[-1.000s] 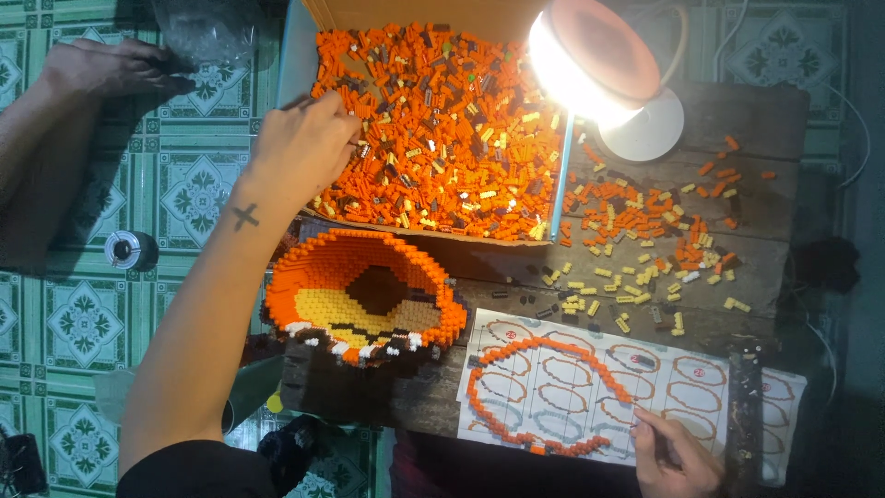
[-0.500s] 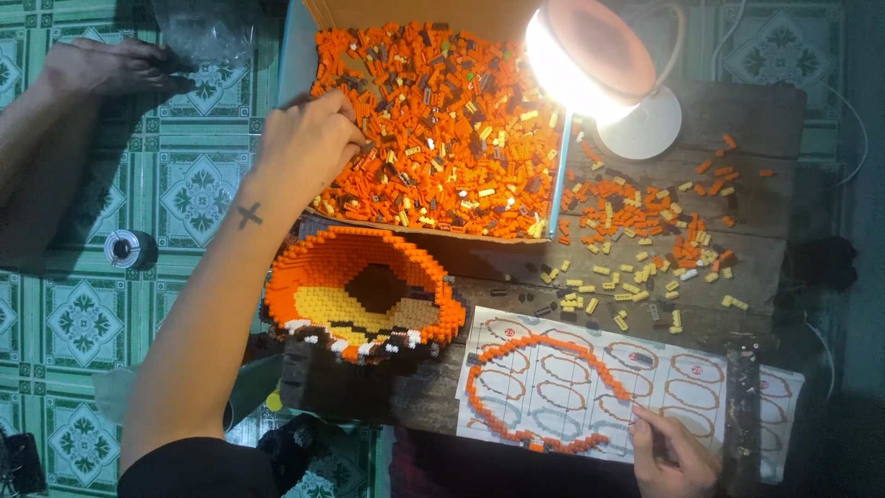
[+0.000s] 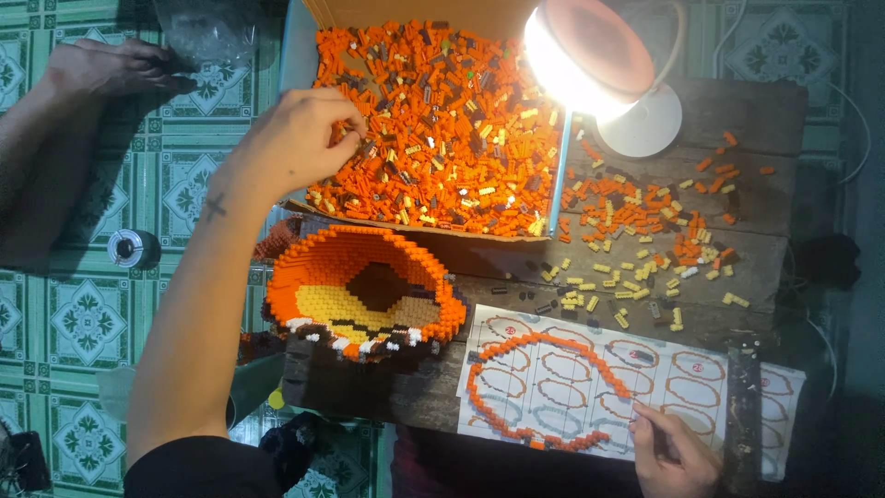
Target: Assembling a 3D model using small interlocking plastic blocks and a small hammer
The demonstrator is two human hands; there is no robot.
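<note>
A dark wooden table (image 3: 737, 277) stands over green patterned floor tiles. The left hand (image 3: 295, 143) pinches among small orange bricks (image 3: 442, 120) in the cardboard box (light, hard, slippery; pick them singly by the sides). The right hand (image 3: 673, 452) is closed on a thin tool at the paper sheet (image 3: 590, 378).

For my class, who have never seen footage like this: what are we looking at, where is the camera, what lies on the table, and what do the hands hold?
There is no machine here: a person wears a camera on the head, looking straight down at their own bare hands. The left hand reaches into a cardboard box filled with small orange bricks, fingers pinched among them. The right hand rests at the edge of a printed instruction sheet, where a ring of orange bricks lies. Between them sits a half-built orange brick bowl. A lit desk lamp and loose bricks share the wooden table. Another person's hand shows top left.
</note>
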